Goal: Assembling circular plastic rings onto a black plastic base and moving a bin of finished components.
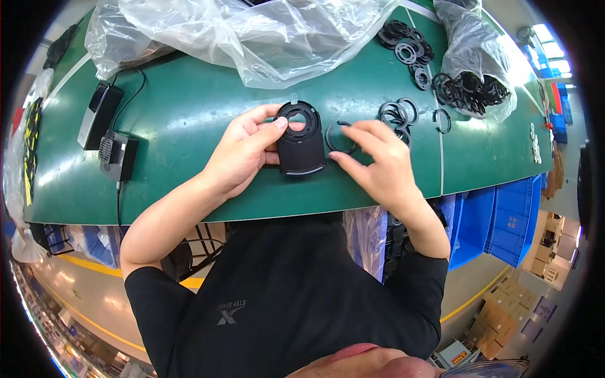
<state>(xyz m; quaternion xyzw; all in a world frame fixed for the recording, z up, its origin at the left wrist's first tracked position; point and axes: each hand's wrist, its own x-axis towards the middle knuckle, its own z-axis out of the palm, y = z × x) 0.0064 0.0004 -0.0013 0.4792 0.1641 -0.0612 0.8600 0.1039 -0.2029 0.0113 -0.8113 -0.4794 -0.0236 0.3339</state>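
Observation:
My left hand (pixel 242 148) grips a black plastic housing (pixel 301 151) by its left side, thumb on the face near the rim. The housing has a round ring-shaped opening at its far end and a rounded lower edge, and it is held just over the green table. To its right, my right hand (pixel 381 157) has thumb and fingertips around a thin black ring (pixel 329 140), which stands beside the housing without being fitted to it. Part of that ring is hidden by the fingers. Several loose black rings (pixel 408 108) lie just beyond my right hand.
A heap of black ring parts (pixel 406 47) lies at the far right, beside a clear bag (pixel 476 53) spilling more rings. Clear plastic sheeting (pixel 252 38) covers the far side. Two black devices with cables (pixel 118 154) sit left. Blue bins (pixel 498 217) stand below the right edge.

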